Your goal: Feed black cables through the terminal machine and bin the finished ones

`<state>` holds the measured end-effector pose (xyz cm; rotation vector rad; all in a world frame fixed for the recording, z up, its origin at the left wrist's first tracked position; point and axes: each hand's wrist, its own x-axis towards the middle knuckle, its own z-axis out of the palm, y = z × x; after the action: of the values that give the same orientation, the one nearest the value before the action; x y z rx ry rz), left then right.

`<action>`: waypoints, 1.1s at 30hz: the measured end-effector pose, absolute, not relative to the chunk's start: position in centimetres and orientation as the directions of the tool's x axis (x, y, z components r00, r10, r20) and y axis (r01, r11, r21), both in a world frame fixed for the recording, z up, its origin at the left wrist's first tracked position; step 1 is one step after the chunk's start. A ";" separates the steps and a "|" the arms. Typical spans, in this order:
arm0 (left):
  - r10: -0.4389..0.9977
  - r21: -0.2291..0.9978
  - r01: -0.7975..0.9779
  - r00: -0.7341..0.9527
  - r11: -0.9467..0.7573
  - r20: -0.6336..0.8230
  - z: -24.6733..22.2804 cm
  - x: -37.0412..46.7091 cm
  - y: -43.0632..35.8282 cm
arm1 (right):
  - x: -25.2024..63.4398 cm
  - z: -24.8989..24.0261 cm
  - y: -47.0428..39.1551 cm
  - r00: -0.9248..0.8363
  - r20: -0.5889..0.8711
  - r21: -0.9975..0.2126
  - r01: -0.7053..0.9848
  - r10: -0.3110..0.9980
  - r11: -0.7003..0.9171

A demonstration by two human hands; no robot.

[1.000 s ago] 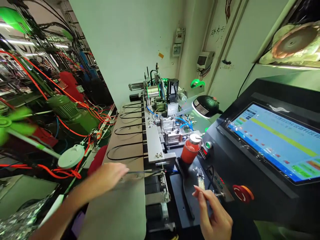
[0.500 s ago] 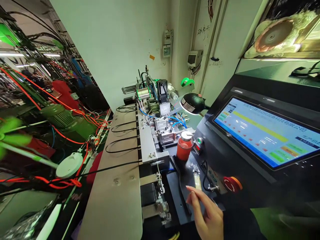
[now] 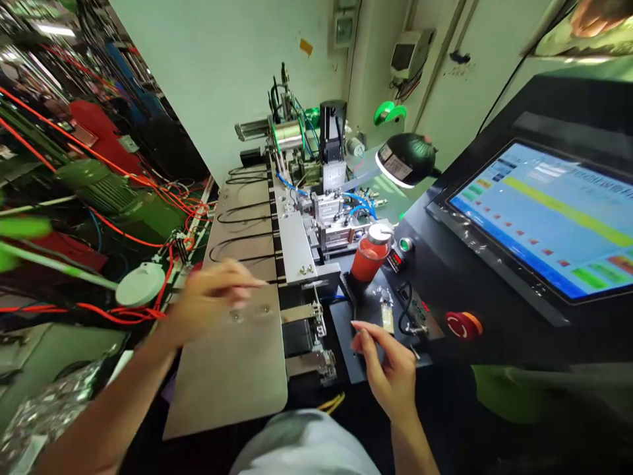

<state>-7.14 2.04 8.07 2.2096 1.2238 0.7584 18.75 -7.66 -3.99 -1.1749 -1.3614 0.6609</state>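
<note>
My left hand [image 3: 217, 293] is smeared by motion above the metal plate [image 3: 232, 366], its fingers drawn together and pointing right. A short stretch of black cable shows by its fingertips at the plate edge; what the fingers hold is unclear. More black cables [image 3: 242, 249] lie in loops across the plate, their ends at the machine rail. My right hand [image 3: 388, 366] is pinched, thumb against index finger, over the black machine bed; anything between them is too small to make out. Just beyond lies a small clear bag [image 3: 387, 316]. Left of that hand are the metal clamps [image 3: 321, 366].
A red jar [image 3: 368, 254] with a metal lid stands behind the bag. Further back are the machine's cylinders [image 3: 329, 211] and a black lamp [image 3: 408, 158]. At right are a touchscreen [image 3: 548, 218] and a red stop button [image 3: 463, 325]. A green fan spins at left.
My left hand has come into view from the left, over the plate and the nearest cable. My right hand stays pinched, slightly further left in the picture. The view has tilted down.
</note>
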 end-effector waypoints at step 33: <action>0.882 0.916 0.402 0.437 -0.013 -0.179 1.4 0.7 -1.4 | 14.3 -5.2 -5.4 0.257 0.309 -0.948 0.160 0.916 0.275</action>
<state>0.67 -1.38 1.40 1.6155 1.1461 0.5586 14.30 -5.44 -5.19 -1.1907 -1.2105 0.7253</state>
